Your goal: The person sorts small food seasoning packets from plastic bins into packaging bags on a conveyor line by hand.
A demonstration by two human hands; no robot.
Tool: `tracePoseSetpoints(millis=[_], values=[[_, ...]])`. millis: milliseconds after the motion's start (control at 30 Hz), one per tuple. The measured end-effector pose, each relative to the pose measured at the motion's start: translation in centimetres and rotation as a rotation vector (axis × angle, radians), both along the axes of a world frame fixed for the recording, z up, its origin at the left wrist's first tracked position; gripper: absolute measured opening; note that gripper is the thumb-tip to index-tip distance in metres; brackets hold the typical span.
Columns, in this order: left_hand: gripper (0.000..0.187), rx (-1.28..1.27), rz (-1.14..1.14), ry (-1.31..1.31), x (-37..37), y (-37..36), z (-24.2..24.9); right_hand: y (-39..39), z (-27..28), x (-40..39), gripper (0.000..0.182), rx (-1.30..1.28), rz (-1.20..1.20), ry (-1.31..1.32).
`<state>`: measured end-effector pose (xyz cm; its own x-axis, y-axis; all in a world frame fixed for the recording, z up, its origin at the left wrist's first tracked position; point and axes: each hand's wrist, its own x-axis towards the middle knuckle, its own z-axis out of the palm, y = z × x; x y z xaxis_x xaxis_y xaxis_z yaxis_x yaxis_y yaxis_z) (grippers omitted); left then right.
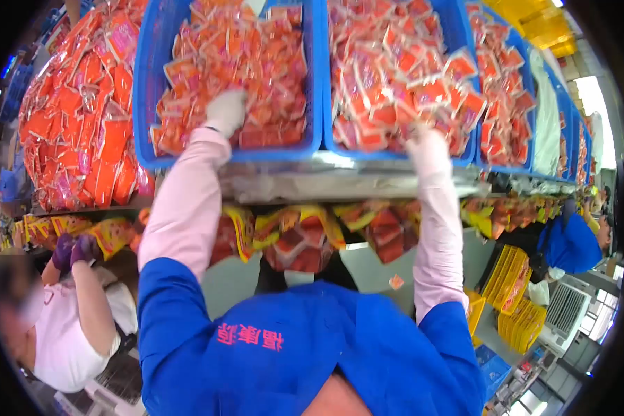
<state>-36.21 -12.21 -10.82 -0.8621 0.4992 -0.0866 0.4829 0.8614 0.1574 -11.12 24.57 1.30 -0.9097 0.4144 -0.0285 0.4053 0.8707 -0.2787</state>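
My left hand, in a white glove, is over the small red sealed packets in the left blue crate. Its fingers look curled down among them, and whatever they hold is hidden. My right hand is at the near edge of the right blue crate, against more red packets; its fingers are smeared by motion. Below the crates, yellow-edged bags hang open along the bench front, with red packets showing in them.
A large heap of red packets lies to the left. Another crate of packets stands to the right. A co-worker in purple gloves works at lower left; a person in blue is at far right. Yellow crates stand on the floor.
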Motion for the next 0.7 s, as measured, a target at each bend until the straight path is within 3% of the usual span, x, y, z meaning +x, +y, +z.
tracePoseSetpoints(millis=[33, 67, 100, 133, 167, 200, 267, 333, 367, 400, 433, 467, 500, 567, 600, 700], values=[[0.023, 0.391, 0.034, -0.052, 2.9, -1.9, 4.7, -2.4, 4.2, 1.3, 0.034, -0.323, -0.096, 0.091], [0.024, 0.599, -0.053, -0.142, 6.2, -3.4, 9.1, -2.7, 4.6, 2.5, 0.033, -0.643, -0.075, 0.197], [0.023, 0.679, 0.063, -0.464, 10.4, -4.9, 12.6, -4.7, 5.7, 3.8, 0.032, -1.035, -0.026, 0.338], [0.019, 0.821, 0.006, -0.56, 16.3, -4.6, 18.8, -8.3, 7.7, 4.9, 0.033, -1.15, -0.046, 0.302], [0.018, 0.832, -0.276, -0.464, 19.7, -6.5, 17.8, -11.7, 9.3, 5.4, 0.034, -1.253, -0.048, 0.279], [0.018, 0.92, -0.523, -0.376, 22.8, -7.6, 15.4, -14.0, 9.1, 6.2, 0.036, -1.225, 0.164, 0.183], [0.02, 0.585, -0.574, -0.215, 28.5, -7.9, 14.1, -19.3, 9.2, 6.4, 0.036, -0.943, 0.469, -0.141], [0.024, 0.129, -0.429, -0.201, 31.3, -7.7, 8.5, -24.0, 3.1, 7.1, 0.029, -0.646, 0.778, -0.335], [0.032, -0.122, -0.47, -0.364, 30.6, -7.8, 12.0, -25.9, 1.7, 6.8, 0.033, -0.312, 0.893, -0.592], [0.032, -0.117, -0.472, -0.348, 30.6, -8.8, 11.9, -27.9, 0.2, 6.8, 0.03, -0.211, 0.927, -0.733], [0.03, -0.076, -0.568, -0.102, 30.4, -10.1, 11.4, -30.0, -0.2, 5.8, 0.026, -0.213, 0.896, -0.904], [0.028, -0.039, -0.658, 0.14, 30.3, -11.2, 10.8, -31.9, -6.4, 6.3, 0.025, -0.136, 0.982, -0.858], [0.023, -0.31, -0.811, -0.05, 30.3, -11.5, 9.7, -35.1, -15.6, 4.7, 0.025, -0.064, 1.007, -0.996], [0.02, -0.31, -0.773, -0.099, 30.5, -11.7, 8.7, -34.0, -20.9, 7.8, 0.016, -1.64, 0.005, -0.692], [0.018, -0.31, -0.734, -0.159, 30.0, -11.5, 8.3, -32.6, -17.2, 5.6, 0.016, -1.631, 0.004, -0.657], [0.017, -0.083, -0.676, -0.236, 28.1, -11.9, 11.3, -27.6, -3.4, 3.7, 0.025, -0.763, 0.784, -0.651]])
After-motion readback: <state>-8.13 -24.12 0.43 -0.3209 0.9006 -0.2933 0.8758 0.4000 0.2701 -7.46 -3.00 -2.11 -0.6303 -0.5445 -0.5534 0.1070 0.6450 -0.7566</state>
